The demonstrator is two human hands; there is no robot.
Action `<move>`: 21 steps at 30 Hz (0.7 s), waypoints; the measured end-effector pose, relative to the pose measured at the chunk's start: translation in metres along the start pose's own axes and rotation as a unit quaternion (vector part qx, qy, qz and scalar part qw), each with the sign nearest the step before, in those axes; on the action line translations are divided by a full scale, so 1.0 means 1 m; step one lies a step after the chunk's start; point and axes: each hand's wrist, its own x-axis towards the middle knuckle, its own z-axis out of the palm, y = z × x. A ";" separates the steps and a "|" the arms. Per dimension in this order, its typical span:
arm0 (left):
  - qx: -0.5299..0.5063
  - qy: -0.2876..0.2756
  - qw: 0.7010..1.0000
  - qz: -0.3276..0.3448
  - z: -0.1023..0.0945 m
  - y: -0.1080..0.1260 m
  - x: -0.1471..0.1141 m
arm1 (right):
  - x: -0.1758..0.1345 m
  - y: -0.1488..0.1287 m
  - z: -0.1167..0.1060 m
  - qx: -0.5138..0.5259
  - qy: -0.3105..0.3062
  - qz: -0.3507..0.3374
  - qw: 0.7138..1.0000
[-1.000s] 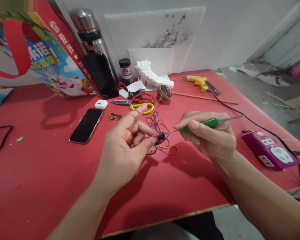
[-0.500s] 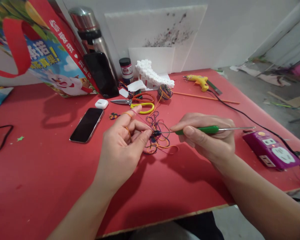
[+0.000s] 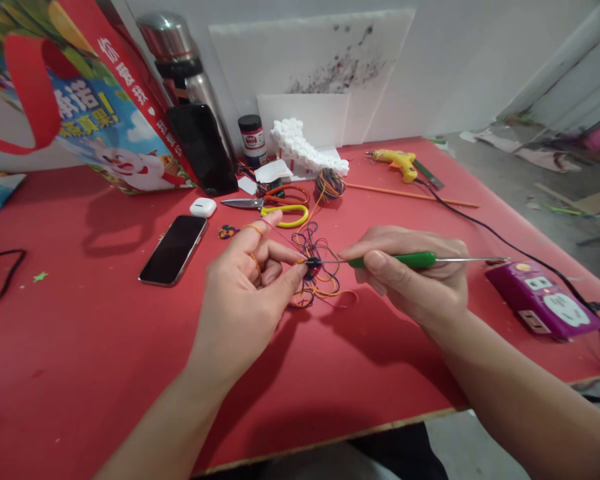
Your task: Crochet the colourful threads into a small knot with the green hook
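Dark crocheted piece (image 3: 313, 268) near the middle of the scene, over the red tabletop (image 3: 130, 373): the left hand (image 3: 245, 287) pinches it in a grip of thumb and forefinger, with orange thread (image 3: 257, 229) wrapped round a finger. The right hand's (image 3: 413, 277) grip is closed around a green-handled hook (image 3: 414, 261), its thin left end touching the piece. On the far side, a yarn ball (image 3: 329, 185) lies right of the scissors (image 3: 260, 204).

Bare left hand (image 3: 243, 290), bare right hand (image 3: 430, 291), slender fingers (image 3: 286, 283), uncovered forearms (image 3: 525, 390), dark clothing (image 3: 403, 451) at the lap
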 end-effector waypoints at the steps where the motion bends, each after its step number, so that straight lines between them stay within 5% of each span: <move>1: -0.001 0.001 1.000 0.000 0.000 0.000 0.000 | 0.000 -0.001 0.001 -0.005 0.000 -0.004 1.000; 21: -0.020 0.048 0.999 0.002 0.000 -0.001 0.002 | -0.003 -0.013 0.015 -0.123 -0.022 -0.155 0.980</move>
